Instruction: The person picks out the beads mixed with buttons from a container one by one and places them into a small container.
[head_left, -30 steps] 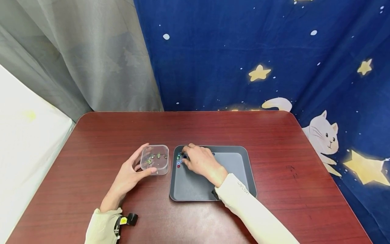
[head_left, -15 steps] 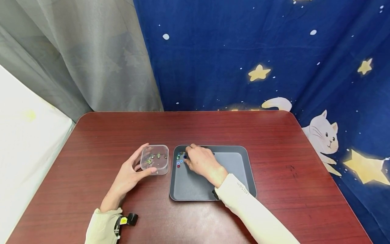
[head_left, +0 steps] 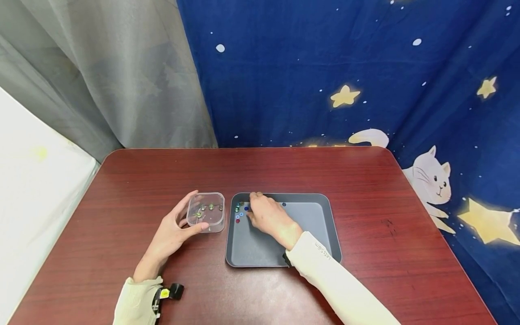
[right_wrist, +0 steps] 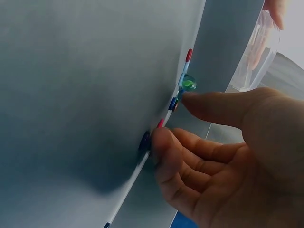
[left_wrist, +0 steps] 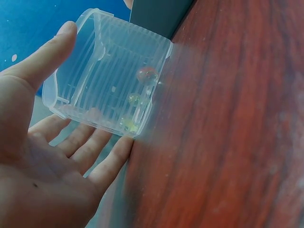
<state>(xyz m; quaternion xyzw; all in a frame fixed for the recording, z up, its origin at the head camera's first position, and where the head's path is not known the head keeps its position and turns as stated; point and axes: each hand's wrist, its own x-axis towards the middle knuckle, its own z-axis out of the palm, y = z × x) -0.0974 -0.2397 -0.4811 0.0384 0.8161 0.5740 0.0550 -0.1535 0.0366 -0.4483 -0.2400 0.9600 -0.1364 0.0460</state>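
My left hand [head_left: 172,232] holds a clear plastic box [head_left: 217,228] on the table between thumb and fingers. Several glass marbles [left_wrist: 147,74] with coloured cores lie inside it. My right hand [head_left: 270,216] reaches into the far left part of a grey tray [head_left: 260,259]. Its thumb and index finger stand apart. In the right wrist view the index fingertip is right at a dark blue disc [right_wrist: 144,141] and a red one [right_wrist: 160,123]. Close to the thumb tip lie a green marble [right_wrist: 188,83] and several small flat coloured discs.
The box stands just left of the tray on a reddish-brown wooden table [head_left: 365,189]. Another dark disc [head_left: 284,204] lies near the tray's far wall. Behind the table hang a grey curtain [head_left: 122,72] and a blue star-patterned curtain [head_left: 284,81].
My right hand has shifted slightly right, and its fingers have drawn away from the marbles and discs at the tray's left, uncovering a dark blue disc. My left hand and the box stay put.
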